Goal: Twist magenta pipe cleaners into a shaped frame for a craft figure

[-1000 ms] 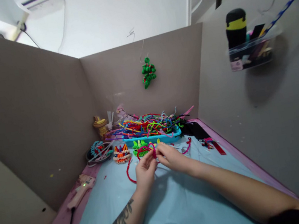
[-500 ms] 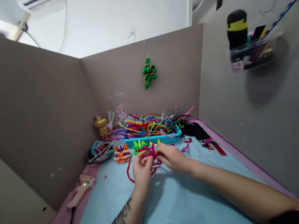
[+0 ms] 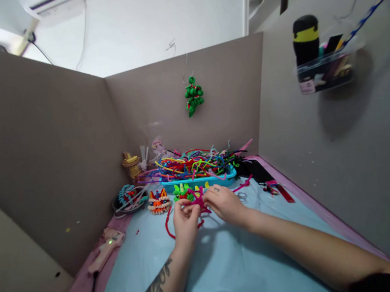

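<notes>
over the blue-covered bench (image 3: 235,274), my left grip (image 3: 185,221) pinches the magenta fuzzy shape (image 3: 199,200), right grip (image 3: 226,205) its near edge (fingertips partly hidden). likely step: shaping; next calls for left steady, right bending.

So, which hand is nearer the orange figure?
Left: the left hand is just right of the orange figure; the right hand is farther right, past the pink piece.

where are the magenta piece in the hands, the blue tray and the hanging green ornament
Magenta piece (image 3: 199,200): head view, on its visible middle.
Blue tray (image 3: 218,181): head view, on its front wall.
Green ornament (image 3: 194,94): head view, on its middle section.
</notes>
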A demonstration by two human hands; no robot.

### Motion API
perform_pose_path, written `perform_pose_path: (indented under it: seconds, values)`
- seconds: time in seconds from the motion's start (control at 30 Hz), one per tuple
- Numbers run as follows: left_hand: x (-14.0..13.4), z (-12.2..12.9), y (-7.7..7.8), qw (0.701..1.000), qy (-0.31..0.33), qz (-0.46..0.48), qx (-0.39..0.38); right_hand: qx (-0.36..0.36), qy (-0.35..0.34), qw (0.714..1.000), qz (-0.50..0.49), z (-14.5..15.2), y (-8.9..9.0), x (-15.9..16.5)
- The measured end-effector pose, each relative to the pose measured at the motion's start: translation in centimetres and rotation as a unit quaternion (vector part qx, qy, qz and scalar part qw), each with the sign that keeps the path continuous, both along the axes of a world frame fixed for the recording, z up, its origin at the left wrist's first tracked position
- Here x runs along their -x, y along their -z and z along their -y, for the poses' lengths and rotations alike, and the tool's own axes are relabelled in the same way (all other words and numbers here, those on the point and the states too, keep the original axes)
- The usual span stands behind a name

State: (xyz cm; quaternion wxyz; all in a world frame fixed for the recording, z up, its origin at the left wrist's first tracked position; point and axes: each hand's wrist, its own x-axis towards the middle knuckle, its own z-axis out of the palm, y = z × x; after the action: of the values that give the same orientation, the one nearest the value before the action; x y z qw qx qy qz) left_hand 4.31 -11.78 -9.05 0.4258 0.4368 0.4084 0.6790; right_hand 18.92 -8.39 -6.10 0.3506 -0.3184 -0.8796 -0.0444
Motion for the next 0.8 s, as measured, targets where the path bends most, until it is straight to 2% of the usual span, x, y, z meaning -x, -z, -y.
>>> perform_pose_path:
  seconds: [0.1, 0.3, 0.4, 0.67, 0.8]
  values:
    - [0.1, -0.1, 0.2, 1.000, 0.006, -0.014, 0.002, 0.010, -0.002, 1.000, -0.005, -0.2, 0.0, -0.2]
    - [0.2, -0.3, 0.5, 0.998, 0.066, -0.009, 0.006, 0.115, -0.056, 0.988, -0.086, -1.4, -0.3, -0.8]
    - [0.4, -0.4, 0.5, 0.997, 0.076, -0.011, -0.010, 0.153, -0.091, 0.978, -0.109, -1.9, -0.5, -1.0]
    - [0.6, -0.9, 1.3, 0.997, 0.079, 0.006, -0.008, 0.187, -0.101, 0.968, -0.137, -2.1, -0.3, -1.0]
    - [0.3, -0.4, 0.6, 0.997, 0.072, 0.021, 0.004, 0.201, -0.091, 0.966, -0.135, -1.7, -0.4, -0.7]
